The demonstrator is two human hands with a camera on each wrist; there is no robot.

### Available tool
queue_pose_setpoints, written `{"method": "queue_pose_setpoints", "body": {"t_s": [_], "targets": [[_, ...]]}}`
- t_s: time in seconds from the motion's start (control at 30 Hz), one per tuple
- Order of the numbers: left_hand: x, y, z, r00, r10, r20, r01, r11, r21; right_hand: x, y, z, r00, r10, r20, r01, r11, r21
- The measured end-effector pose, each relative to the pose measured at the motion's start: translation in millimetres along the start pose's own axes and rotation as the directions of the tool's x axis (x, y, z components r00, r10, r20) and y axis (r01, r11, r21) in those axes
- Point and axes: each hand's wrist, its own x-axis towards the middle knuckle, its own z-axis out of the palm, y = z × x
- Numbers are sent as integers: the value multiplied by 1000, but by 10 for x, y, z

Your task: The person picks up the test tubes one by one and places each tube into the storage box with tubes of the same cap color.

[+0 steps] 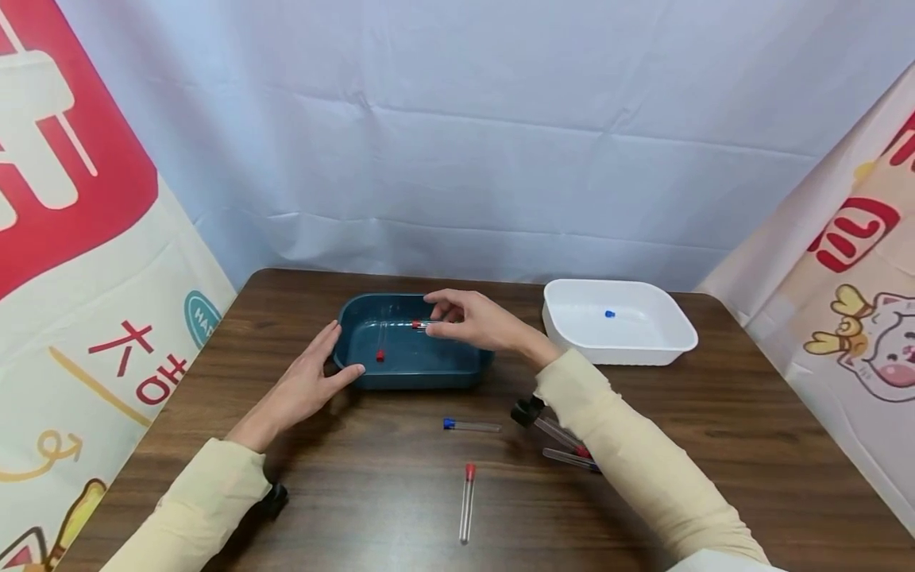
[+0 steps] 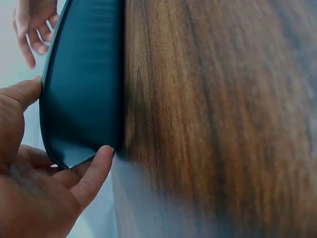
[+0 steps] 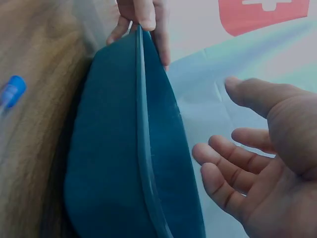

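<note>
Teal basin [image 1: 415, 381], on counter [image 1: 364, 485]; red-capped tube [image 1: 380, 355] inside, second tube [image 1: 418, 325] near right hand [image 1: 472, 318]: fingers parted, empty. Left hand [image 1: 309, 377] spread, touching basin.

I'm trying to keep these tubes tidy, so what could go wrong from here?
The right sleeve overlaps two tubes in the head view; it might knock them. The loose blue-capped tube nearest the dark tray may roll if bumped. The left hand touches that tray, so a push could jostle the red-capped tubes inside.
</note>
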Motion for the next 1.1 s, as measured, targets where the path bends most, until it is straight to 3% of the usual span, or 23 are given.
{"method": "queue_pose_setpoints", "body": {"t_s": [0.23,0.5,1.1], "targets": [[-11,-8,2,1000,5,2,-5,1000,-1,-307,-85,-3,997,-60,-51,59,998,-29],[-6,0,-1,1000,2,7,-2,1000,-8,-653,-207,46,993,-107,-41,108,994,9],[-9,8,7,1000,9,11,-9,1000,-11,-1283,-351,258,994,-108,-14,108,994,24]]}}
